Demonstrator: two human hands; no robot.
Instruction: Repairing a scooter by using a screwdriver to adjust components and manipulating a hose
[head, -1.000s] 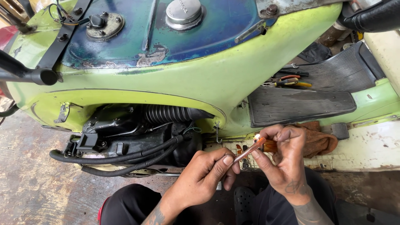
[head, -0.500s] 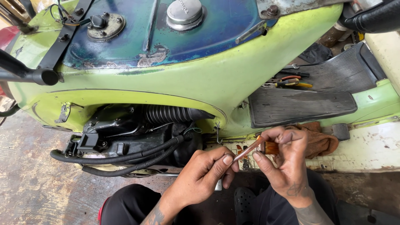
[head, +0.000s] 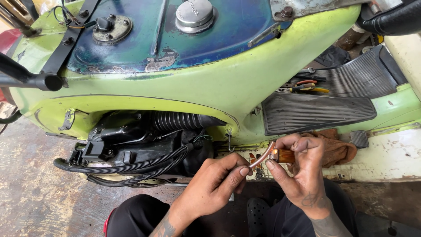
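Note:
My left hand [head: 213,185] pinches the lower end of a thin copper-coloured tube [head: 262,157] between thumb and fingers. My right hand [head: 299,170] holds a small amber, translucent part [head: 284,155] at the tube's upper end, thumb and forefinger closed around it. Both hands meet low in the view, just below the side of a light green scooter body [head: 206,87]. Left of my hands lies the open engine bay with a black ribbed hose [head: 180,120] and two black corrugated cables [head: 131,169].
A brown rag [head: 335,147] lies behind my right hand on the cream floorboard edge [head: 386,160]. Pliers and other hand tools [head: 307,87] rest on the black ribbed rubber mat [head: 315,112]. A chrome cap [head: 194,14] sits on the blue top. My knees are below.
The hands stay in the same spot. My right fingers have shifted slightly on the amber part, and the tube has tilted a little.

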